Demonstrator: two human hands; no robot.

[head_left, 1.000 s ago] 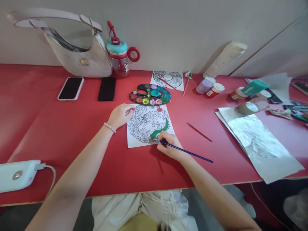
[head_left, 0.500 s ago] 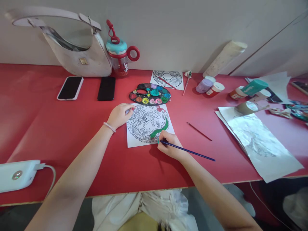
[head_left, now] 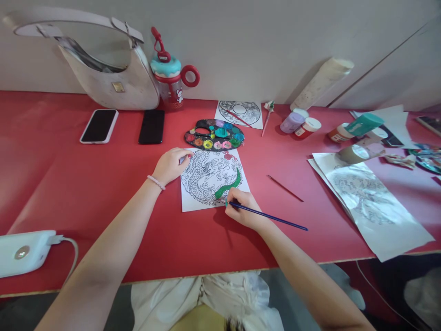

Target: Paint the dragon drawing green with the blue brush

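Observation:
My right hand [head_left: 244, 207] is closed around a dark blue paintbrush [head_left: 272, 215], its handle slanting down to the right. The brush tip is mostly hidden by my fingers, at the lower right of a coloring sheet [head_left: 193, 205]. On the sheet is a black-line dragon drawing, with a curved band painted green [head_left: 229, 186] and a small red patch at the upper right. My left hand [head_left: 172, 164], fingers curled, lies on the sheet's upper left edge, thumb and forefinger close together there. Just beyond the sheet lies a paint palette [head_left: 208, 130] with several colours.
A thin red brush [head_left: 285, 188] lies right of the sheet. Several paint jars [head_left: 308, 128] and more papers [head_left: 375, 207] are farther right. Two phones [head_left: 151, 127], a handbag [head_left: 110, 85] and a lidded cup [head_left: 170, 85] stand or lie behind left. A white corded device [head_left: 27, 253] sits front left.

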